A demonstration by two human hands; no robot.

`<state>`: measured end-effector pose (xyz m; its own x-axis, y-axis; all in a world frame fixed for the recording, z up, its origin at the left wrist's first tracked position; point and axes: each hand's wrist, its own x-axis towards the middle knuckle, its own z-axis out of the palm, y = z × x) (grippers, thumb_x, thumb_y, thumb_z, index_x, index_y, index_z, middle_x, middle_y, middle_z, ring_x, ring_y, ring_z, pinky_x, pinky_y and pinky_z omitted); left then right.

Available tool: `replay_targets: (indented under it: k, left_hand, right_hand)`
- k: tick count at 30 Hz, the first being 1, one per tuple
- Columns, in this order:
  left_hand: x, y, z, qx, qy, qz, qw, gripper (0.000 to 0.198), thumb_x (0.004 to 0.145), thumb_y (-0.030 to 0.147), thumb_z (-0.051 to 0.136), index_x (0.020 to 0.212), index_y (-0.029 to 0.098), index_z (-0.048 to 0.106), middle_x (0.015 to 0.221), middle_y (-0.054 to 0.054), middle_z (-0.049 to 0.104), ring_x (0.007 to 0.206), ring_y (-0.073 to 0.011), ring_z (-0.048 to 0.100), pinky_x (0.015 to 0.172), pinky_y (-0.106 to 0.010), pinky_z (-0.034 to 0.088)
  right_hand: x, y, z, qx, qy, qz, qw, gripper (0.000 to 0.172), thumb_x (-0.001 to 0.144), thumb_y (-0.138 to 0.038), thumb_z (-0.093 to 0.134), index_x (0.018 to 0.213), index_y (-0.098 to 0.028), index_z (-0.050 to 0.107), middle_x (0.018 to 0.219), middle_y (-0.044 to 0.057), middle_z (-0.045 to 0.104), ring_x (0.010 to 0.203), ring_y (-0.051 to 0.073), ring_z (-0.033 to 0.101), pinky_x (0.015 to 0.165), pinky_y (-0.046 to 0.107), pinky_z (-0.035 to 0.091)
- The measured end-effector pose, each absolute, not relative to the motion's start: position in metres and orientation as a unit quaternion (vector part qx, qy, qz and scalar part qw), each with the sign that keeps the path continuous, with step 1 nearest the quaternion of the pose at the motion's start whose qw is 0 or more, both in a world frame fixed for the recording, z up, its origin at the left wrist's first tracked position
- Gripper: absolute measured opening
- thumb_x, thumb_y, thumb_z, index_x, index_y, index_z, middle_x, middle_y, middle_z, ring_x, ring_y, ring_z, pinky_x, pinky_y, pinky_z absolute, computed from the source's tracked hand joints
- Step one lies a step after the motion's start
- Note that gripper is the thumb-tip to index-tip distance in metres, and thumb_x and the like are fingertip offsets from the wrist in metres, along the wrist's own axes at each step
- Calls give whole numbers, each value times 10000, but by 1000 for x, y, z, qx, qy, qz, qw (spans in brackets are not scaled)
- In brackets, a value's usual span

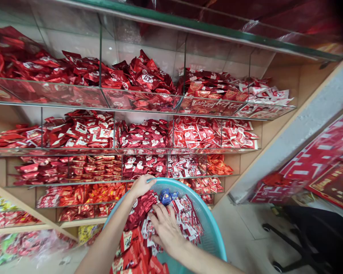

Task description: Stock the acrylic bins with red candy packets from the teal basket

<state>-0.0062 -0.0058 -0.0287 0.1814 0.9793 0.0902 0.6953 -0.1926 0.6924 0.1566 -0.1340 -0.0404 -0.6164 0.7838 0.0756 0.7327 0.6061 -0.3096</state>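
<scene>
A turquoise plastic basket (215, 232) holds several kinds of wrapped sweets in separate heaps. My left hand (141, 186) is closed on the basket's far rim, its fingertips partly hidden. My right hand (164, 226) lies inside, fingers spread over white-and-red wrapped sweets (188, 217), and no sweet is visibly gripped. Dark red packets (138, 209) sit between the two hands. Beyond the right fingertips are a few blue wrapped sweets (165, 196). Nearer to me are bright red packets with gold-coloured panels (131, 251).
Tiered shelves with clear dividers (103, 91) hold red packets right behind the basket. A glass shelf edge (188, 26) crosses above. To the right are a black wheeled chair (311, 232) and red printed packages (317, 152). Bagged goods (25, 243) lie low at left.
</scene>
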Motion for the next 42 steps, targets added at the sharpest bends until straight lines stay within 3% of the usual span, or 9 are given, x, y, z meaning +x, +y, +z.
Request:
replay_targets:
  k: [5,13,17,21,25,31,35,42]
  left_hand:
    - [-6,-6,-29,722,579,274,262,358,761,480,437,933,253,654,1044,4,648,939,-173,582,824,-244,415]
    - [-6,-4,-30,724,574,275,266,372,762,482,434,951,247,651,1038,-4,646,945,-169,576,860,-242,404]
    - [-7,-3,-29,728,571,270,266,380,761,492,429,951,246,648,1039,-6,645,940,-176,577,847,-252,411]
    - [-8,-2,-28,731,564,267,275,405,759,500,424,964,231,647,1048,-21,644,958,-187,572,859,-264,408]
    - [-8,-2,-28,732,565,266,273,401,757,499,423,965,241,647,1066,-12,638,975,-191,568,859,-262,406]
    - [-8,-2,-30,731,571,265,263,387,759,506,419,937,256,654,1043,3,645,934,-188,586,832,-252,416]
    - [-8,-2,-30,729,572,268,264,386,761,506,422,943,256,652,1052,5,642,935,-183,586,827,-246,418]
    - [-8,-2,-29,727,577,263,262,392,762,506,417,956,256,648,1070,7,638,965,-189,577,833,-257,415]
  right_hand:
    - [157,-134,-38,-430,-888,133,92,618,701,-353,638,1248,-206,390,1369,129,322,1271,301,229,1022,541,159]
    - [157,-137,-45,-417,-890,151,103,728,678,-492,620,1289,-216,334,1378,130,297,1278,304,202,1024,542,131]
    - [164,-127,-31,-422,-886,129,143,681,709,-567,539,1277,-243,348,1350,91,336,1239,288,261,1004,509,198]
    - [195,-83,-4,-477,-849,74,213,417,836,-434,424,1194,-221,438,1200,79,469,1073,227,424,899,398,345]
    - [249,-15,1,-593,-771,29,231,276,840,-282,438,1088,-189,516,1085,89,540,1010,195,468,873,318,343]
    - [295,48,-35,-723,-651,37,229,307,776,-310,510,989,-95,563,916,158,612,876,239,550,714,291,371]
    - [292,57,-56,-750,-608,57,254,324,793,-356,466,896,-75,592,818,159,636,777,223,582,646,267,369]
    - [299,66,-66,-763,-559,115,305,246,797,-249,430,810,-114,636,794,109,665,687,155,596,601,214,382]
